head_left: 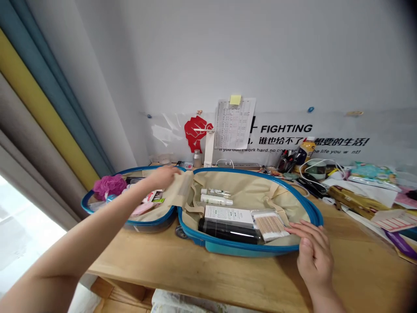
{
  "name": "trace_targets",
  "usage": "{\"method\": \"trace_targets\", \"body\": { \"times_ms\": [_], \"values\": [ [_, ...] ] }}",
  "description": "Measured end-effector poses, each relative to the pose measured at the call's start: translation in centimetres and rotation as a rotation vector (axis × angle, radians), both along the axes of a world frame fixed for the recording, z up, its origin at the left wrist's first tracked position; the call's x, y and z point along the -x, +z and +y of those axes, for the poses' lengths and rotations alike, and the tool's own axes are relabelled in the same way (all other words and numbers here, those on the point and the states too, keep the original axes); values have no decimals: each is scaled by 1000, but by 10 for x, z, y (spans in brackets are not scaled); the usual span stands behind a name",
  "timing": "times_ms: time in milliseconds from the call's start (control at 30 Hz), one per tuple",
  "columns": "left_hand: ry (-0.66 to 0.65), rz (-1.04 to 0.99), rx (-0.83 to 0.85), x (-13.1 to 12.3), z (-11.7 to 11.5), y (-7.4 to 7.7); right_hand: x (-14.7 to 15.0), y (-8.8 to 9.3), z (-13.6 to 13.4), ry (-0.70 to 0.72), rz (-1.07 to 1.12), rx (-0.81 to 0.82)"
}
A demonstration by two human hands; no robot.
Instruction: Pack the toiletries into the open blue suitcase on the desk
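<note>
A blue-rimmed suitcase lies open on a wooden desk, its two halves lined in beige. My left hand reaches over the left half to the far end of the beige flap by the hinge; its fingers are blurred, so their grip is unclear. My right hand rests with fingers stretched over the right rim, close to a pack of cotton swabs. Beside the swabs lie a black cylinder, a white box, a white tube and a small clear bottle.
A purple bath puff and a pink item sit in the left half. Behind stand a white lamp and a small jar. Pens, an orange-labelled bottle and a wipes pack crowd the right. Curtains hang left.
</note>
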State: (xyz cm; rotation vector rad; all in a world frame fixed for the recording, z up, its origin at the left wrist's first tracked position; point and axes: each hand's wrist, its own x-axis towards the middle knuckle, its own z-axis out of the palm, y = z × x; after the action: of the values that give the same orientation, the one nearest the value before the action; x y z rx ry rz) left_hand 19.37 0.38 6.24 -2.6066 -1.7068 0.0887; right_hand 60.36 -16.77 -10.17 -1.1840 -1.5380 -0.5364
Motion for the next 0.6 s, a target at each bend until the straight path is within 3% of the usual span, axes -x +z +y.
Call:
{"method": "trace_targets", "body": {
  "times_ms": [133, 233, 400, 600],
  "values": [
    [272, 168, 64, 97, 16, -16, 0, 1, 0, -11, -1, 17],
    [337, 246, 151, 139, 16, -31, 0, 1, 0, -6, 5, 2],
    [354, 305, 251, 165, 21, -46, 0, -1, 1, 11, -1, -21],
    [245, 269, 290, 165, 35, -49, -1, -2, 2, 4, 17, -14]
  ]
}}
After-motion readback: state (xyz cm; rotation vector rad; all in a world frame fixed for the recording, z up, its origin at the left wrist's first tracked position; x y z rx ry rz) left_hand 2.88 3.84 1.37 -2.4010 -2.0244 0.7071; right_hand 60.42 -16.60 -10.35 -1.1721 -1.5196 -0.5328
